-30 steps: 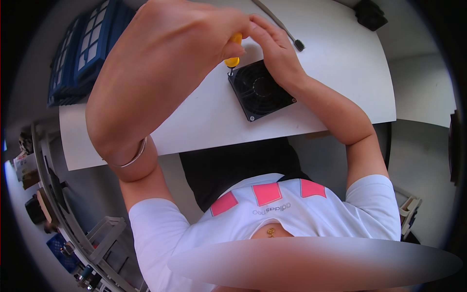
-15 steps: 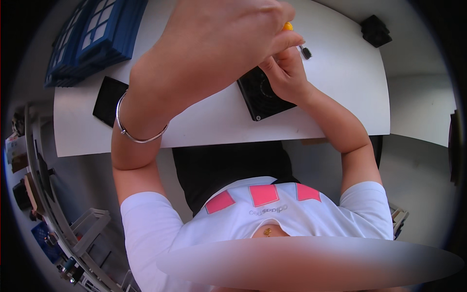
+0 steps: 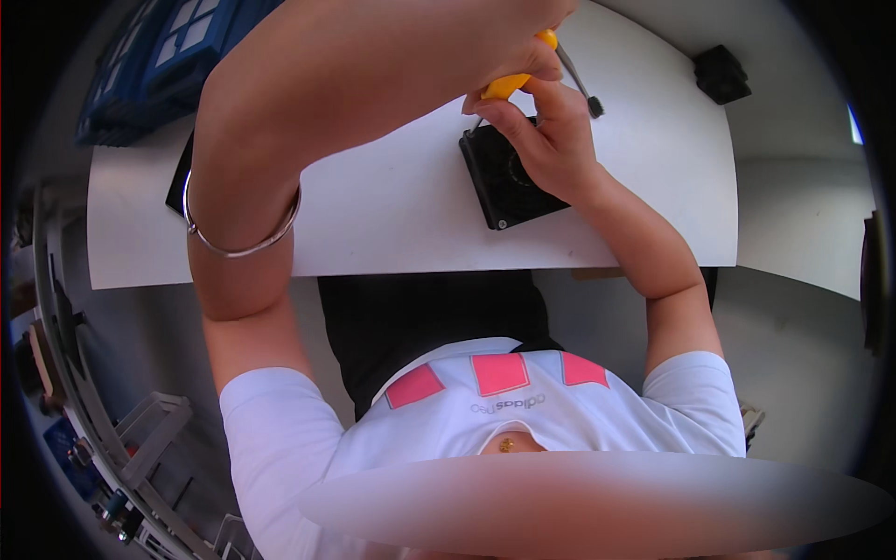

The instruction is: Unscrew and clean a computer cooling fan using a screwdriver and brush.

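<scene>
My left hand (image 3: 509,42), partly cut off by the top edge, is closed round the yellow handle of a screwdriver (image 3: 507,87). My right hand (image 3: 555,131) pinches the lower end of that handle between thumb and fingers. The metal shaft points down to the far left corner of a black square fan (image 3: 499,201). The fan lies on the white table (image 3: 392,224) under my right hand, which hides part of it. A screw shows in its near corner. Just past my right hand is a small brush (image 3: 595,107) with dark bristles and a thin metal stem.
Blue crates (image 3: 173,56) stand at the far left of the table. A flat black object (image 3: 177,182) lies partly hidden behind my left forearm. A black object (image 3: 721,75) sits beyond the table's far right corner. A grey shelf rack (image 3: 140,439) stands at the lower left.
My left hand and forearm have moved up and left. More of the yellow handle and the screwdriver shaft now show at the fan's corner. My right hand has shifted slightly.
</scene>
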`<control>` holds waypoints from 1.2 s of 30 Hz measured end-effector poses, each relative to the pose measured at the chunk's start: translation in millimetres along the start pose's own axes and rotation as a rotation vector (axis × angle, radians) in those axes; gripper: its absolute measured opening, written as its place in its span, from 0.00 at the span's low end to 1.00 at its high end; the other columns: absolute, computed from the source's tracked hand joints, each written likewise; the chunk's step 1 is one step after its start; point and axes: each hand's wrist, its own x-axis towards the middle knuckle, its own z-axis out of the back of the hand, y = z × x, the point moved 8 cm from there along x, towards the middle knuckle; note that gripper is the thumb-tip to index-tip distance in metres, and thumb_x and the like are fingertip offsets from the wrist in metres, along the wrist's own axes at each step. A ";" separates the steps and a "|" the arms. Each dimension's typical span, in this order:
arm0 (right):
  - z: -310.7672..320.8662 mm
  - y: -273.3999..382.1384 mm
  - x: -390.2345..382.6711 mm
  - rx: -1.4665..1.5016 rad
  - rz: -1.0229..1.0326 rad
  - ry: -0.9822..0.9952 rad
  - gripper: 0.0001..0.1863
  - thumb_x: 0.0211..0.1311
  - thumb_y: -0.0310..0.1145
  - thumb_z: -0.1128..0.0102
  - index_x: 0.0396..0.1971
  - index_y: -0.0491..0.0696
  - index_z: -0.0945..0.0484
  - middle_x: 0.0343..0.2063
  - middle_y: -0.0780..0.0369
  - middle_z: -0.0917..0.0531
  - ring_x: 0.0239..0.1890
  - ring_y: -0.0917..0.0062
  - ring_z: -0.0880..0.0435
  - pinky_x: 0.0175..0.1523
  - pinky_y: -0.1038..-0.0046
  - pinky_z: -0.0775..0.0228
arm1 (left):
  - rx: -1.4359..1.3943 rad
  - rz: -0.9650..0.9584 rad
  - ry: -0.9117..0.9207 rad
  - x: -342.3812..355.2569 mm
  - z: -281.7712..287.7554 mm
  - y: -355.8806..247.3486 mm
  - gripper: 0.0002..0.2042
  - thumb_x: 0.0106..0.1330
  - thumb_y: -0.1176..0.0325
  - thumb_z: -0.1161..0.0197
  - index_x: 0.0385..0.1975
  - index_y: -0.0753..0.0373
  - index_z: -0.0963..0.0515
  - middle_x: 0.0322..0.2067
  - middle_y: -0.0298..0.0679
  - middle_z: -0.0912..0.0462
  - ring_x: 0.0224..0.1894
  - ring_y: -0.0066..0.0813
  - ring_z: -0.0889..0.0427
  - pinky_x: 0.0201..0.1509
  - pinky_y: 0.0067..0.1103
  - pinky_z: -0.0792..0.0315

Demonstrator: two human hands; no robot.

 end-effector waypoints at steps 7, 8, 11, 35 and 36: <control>-10.6 -9.4 -4.1 0.127 -0.044 0.131 0.09 0.68 0.33 0.38 0.42 0.45 0.24 0.34 0.62 0.14 0.40 0.70 0.17 0.43 0.72 0.26 | -0.166 0.060 -0.204 -3.9 14.2 -2.6 0.12 0.60 0.67 0.39 0.23 0.70 0.18 0.18 0.51 0.18 0.20 0.40 0.16 0.28 0.24 0.22; -7.3 -7.0 -3.3 0.007 -0.011 0.087 0.10 0.66 0.33 0.35 0.41 0.45 0.24 0.34 0.62 0.14 0.40 0.72 0.17 0.43 0.73 0.26 | -0.168 0.063 -0.207 1.0 9.3 -0.4 0.12 0.60 0.67 0.39 0.23 0.70 0.18 0.18 0.51 0.18 0.20 0.40 0.16 0.28 0.24 0.22; 0.8 -1.6 -2.6 -0.092 0.069 -0.051 0.14 0.60 0.31 0.29 0.41 0.44 0.24 0.34 0.62 0.14 0.39 0.75 0.16 0.44 0.74 0.26 | -0.255 0.126 -0.006 10.7 -6.7 -0.3 0.10 0.57 0.67 0.37 0.21 0.69 0.18 0.18 0.49 0.18 0.21 0.40 0.16 0.29 0.25 0.22; 6.9 1.5 -0.5 0.080 0.033 -0.132 0.13 0.57 0.29 0.27 0.39 0.43 0.21 0.32 0.63 0.16 0.34 0.77 0.16 0.45 0.77 0.25 | -0.156 -0.072 0.139 -6.8 15.4 -17.3 0.03 0.45 0.82 0.35 0.21 0.72 0.18 0.21 0.51 0.18 0.26 0.37 0.14 0.33 0.20 0.20; 6.0 1.6 -0.1 0.088 0.023 -0.128 0.13 0.57 0.28 0.27 0.39 0.43 0.22 0.32 0.62 0.16 0.35 0.77 0.17 0.45 0.78 0.25 | -0.123 -0.022 0.176 -5.9 12.5 -15.4 0.03 0.46 0.82 0.35 0.22 0.72 0.18 0.21 0.50 0.17 0.26 0.37 0.14 0.33 0.20 0.19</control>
